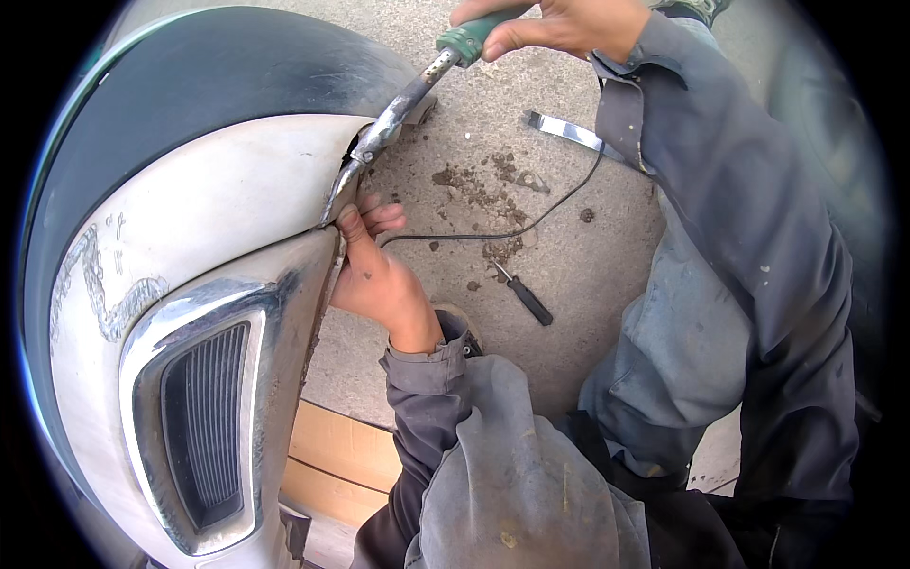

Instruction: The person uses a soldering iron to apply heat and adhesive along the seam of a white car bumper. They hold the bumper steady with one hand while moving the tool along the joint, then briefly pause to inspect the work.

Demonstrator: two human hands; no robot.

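A dark sleeve (758, 256) crosses nearest the lens, well to the right of a scuffed white bumper (218, 180), as a person's right hand (569, 28), beyond the bumper's upper right edge, grasps the green handle of a metal-barreled tool (389, 123). The tool slants down to the bumper, its narrow tip at the seam on the right edge. Just beside that tip, the left hand (374, 280) has its thumb at the bumper's edge and its fingers bent; whether they pinch the edge cannot be told. On the concrete (559, 204) right of the bumper lie crumbs of dirt (464, 180), a black cord (464, 236), a black-handled screwdriver (528, 301) and, farther off, a shiny metal strip (567, 131) partly covered by the sleeve. Cardboard (341, 448) lies near the bumper's lower right edge; a chrome-framed vent (207, 417) is set in the bumper's lower part
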